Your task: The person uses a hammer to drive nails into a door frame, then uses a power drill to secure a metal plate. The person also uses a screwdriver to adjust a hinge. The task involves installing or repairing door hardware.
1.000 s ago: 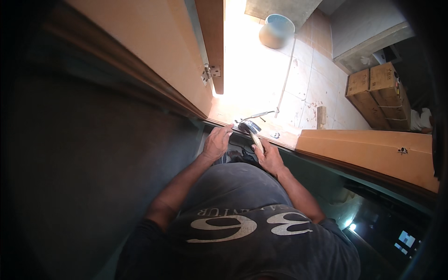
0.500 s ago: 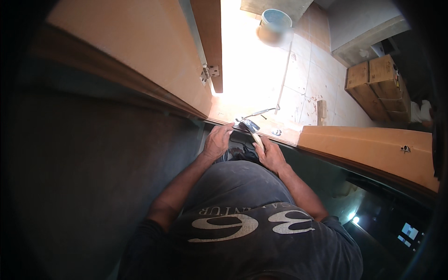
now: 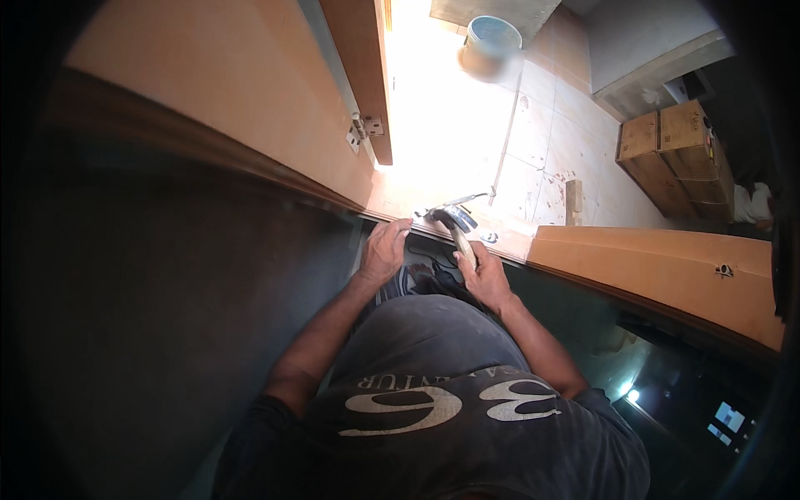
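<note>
My right hand (image 3: pixel 487 277) grips a hammer (image 3: pixel 461 242) by its pale wooden handle, low on the shaft. The dark metal head lies over the wooden ledge (image 3: pixel 397 200), close to its near edge. Just left of it, my left hand (image 3: pixel 385 250) has its thumb and fingertips pinched together at the ledge's edge; whatever is between them is too small to make out. Beyond the hammer head lies a thin tool (image 3: pixel 467 200) with a slim grey shaft. A small shiny metal piece (image 3: pixel 490 238) rests on the ledge to the right.
A tall wooden panel (image 3: pixel 225 92) stands at left, joined by a metal hinge (image 3: pixel 358 127) to another board (image 3: pixel 354 58). An orange-brown panel (image 3: pixel 650 258) extends right. Beyond are a bucket (image 3: pixel 493 42), a wood block (image 3: pixel 573 200) and stacked cardboard boxes (image 3: pixel 675 154) on a tiled floor.
The hammer head has turned and shifted slightly right, covering a small dark nail-like piece seen earlier. My left hand stays pinched at the edge. The hinged panels appear slightly further left.
</note>
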Action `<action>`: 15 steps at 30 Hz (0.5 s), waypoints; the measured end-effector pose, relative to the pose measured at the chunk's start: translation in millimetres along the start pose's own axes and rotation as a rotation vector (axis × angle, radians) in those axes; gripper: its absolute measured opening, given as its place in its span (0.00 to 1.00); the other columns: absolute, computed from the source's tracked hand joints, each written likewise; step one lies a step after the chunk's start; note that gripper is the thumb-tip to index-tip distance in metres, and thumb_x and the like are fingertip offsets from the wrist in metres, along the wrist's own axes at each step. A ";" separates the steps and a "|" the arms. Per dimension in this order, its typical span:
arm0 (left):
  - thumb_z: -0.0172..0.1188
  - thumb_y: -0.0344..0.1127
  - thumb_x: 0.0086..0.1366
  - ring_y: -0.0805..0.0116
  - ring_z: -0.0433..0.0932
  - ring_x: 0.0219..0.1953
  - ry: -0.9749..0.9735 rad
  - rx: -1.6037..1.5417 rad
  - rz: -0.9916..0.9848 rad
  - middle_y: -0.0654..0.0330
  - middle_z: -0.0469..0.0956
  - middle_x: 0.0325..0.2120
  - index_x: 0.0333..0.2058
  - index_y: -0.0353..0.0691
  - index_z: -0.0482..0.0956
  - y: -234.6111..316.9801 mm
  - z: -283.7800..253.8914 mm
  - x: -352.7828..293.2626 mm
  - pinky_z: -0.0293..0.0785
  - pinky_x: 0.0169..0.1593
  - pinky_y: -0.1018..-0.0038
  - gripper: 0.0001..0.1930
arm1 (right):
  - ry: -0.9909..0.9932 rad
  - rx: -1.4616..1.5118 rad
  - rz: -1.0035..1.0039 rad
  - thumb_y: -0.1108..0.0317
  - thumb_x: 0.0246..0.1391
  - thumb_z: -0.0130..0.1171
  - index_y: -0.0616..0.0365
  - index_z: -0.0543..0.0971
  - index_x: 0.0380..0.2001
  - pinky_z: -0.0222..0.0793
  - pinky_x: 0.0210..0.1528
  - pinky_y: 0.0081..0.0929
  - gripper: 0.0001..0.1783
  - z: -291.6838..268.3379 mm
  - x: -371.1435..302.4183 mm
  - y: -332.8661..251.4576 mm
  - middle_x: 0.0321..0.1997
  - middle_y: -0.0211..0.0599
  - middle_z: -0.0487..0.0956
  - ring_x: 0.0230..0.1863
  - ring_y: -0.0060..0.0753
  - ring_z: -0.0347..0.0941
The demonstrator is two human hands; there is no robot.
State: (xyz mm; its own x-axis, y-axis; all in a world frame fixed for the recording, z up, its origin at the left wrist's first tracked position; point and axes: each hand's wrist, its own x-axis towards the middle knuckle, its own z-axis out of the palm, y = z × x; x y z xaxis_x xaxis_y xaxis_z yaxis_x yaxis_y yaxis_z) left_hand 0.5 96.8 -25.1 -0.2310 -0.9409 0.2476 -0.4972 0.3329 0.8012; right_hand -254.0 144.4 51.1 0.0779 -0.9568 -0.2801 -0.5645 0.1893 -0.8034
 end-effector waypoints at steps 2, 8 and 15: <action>0.60 0.23 0.68 0.46 0.83 0.49 0.012 0.036 0.009 0.52 0.86 0.48 0.49 0.38 0.80 1.1 0.3 -1.2 0.79 0.56 0.57 0.12 | -0.017 -0.018 -0.008 0.58 0.70 0.61 0.63 0.76 0.48 0.73 0.38 0.52 0.17 -3.0 8.7 3.0 0.31 0.64 0.81 0.35 0.70 0.80; 0.61 0.23 0.69 0.49 0.83 0.47 0.055 0.111 0.013 0.54 0.87 0.48 0.47 0.38 0.80 6.5 4.7 -4.5 0.79 0.53 0.59 0.10 | -0.103 -0.136 -0.088 0.58 0.70 0.61 0.63 0.76 0.46 0.72 0.35 0.52 0.17 -8.5 29.4 -3.6 0.31 0.62 0.81 0.32 0.66 0.80; 0.61 0.23 0.69 0.49 0.83 0.48 0.099 0.116 -0.011 0.54 0.86 0.49 0.48 0.38 0.80 10.9 13.1 -9.0 0.79 0.54 0.59 0.10 | -0.122 -0.199 -0.173 0.56 0.71 0.61 0.62 0.76 0.46 0.71 0.35 0.52 0.17 -2.0 34.7 10.2 0.29 0.60 0.81 0.30 0.67 0.78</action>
State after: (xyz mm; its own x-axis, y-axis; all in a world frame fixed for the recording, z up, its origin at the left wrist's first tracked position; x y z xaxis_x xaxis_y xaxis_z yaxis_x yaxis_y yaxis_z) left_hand -13.8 109.7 -25.7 -0.1439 -0.9442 0.2964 -0.5941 0.3220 0.7371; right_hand -258.8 112.7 34.2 0.2789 -0.9351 -0.2187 -0.6834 -0.0332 -0.7293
